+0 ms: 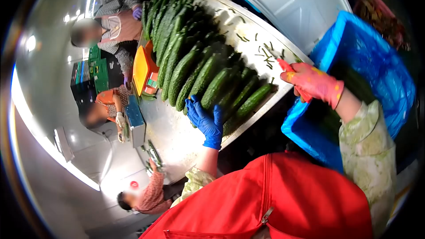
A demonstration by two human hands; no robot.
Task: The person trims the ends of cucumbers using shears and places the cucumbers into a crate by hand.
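Note:
Long dark green cucumbers (217, 89) lie side by side in a dense row on the pale table. My left hand (204, 121), in a blue glove, rests at the near ends of the cucumbers, its fingers spread and the thumb apart. Past the other end of the row, my right hand (315, 82) wears a pink-red glove with yellow spots. Its fingers are closed around a red tool (304, 94), whose exact kind is mostly hidden by the glove. Short green stem pieces (267, 55) are scattered on the table near this hand.
A blue-lined bin (292, 126) with green produce stands below my right forearm. A white lid (292, 4) lies beyond the table. At left, an orange scale (141, 68), a blue-topped box (134, 111) and several co-workers line the table's far side.

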